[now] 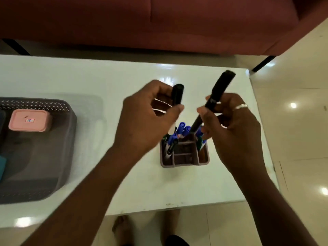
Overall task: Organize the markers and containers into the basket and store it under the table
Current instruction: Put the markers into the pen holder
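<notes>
My left hand [147, 119] grips a black-capped marker [177, 94] held upright above the table. A second, longer black marker [218, 91] is tilted in my right hand [236, 126], its lower end pointing down at the brown divided pen holder [184, 163]. That holder stands below my hands and holds several blue, green and black markers [181, 129]. At the left edge sits the grey perforated basket [58, 157] with a pink lidded container [30, 120] inside. A teal thing in the basket is cut off by the frame.
The white glossy table [106, 77] ends at its right edge near x 1450 and at its front edge close to my bare feet [122, 228]. A red sofa [159, 22] stands behind the table. Shiny cream floor tiles [301, 121] lie to the right.
</notes>
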